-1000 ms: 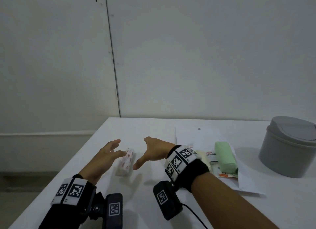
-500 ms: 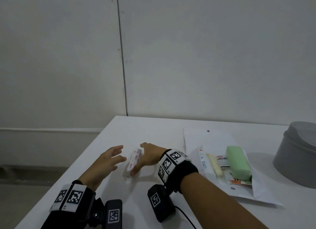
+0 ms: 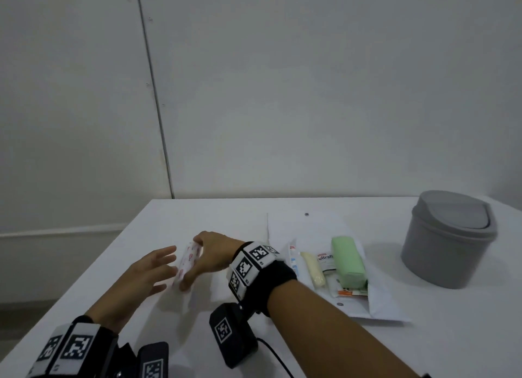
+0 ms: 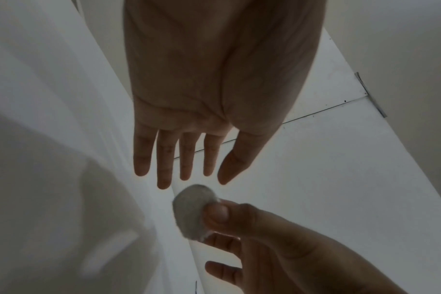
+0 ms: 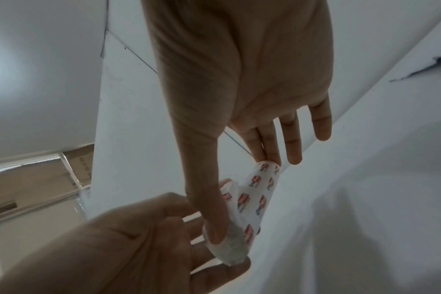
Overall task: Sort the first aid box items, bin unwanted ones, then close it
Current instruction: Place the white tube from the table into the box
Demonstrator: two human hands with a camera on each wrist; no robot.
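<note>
Right hand [image 3: 210, 255] pinches a wrapped gauze roll [image 3: 188, 262] end to end, thumb on the near end, fingers on the far end, lifted off the table [image 3: 452, 335]. Left hand [image 3: 147, 273] open, fingers straight, just left of the roll. Right of the hands: pouch [image 3: 381, 301] bearing a green pack [image 3: 348, 262]; grey bin [image 3: 447, 238] far right.

One wrapped roll [image 3: 189, 262], one bin [image 3: 446, 239], one green pack [image 3: 348, 262], one cream tube [image 3: 312, 268], two hands.
</note>
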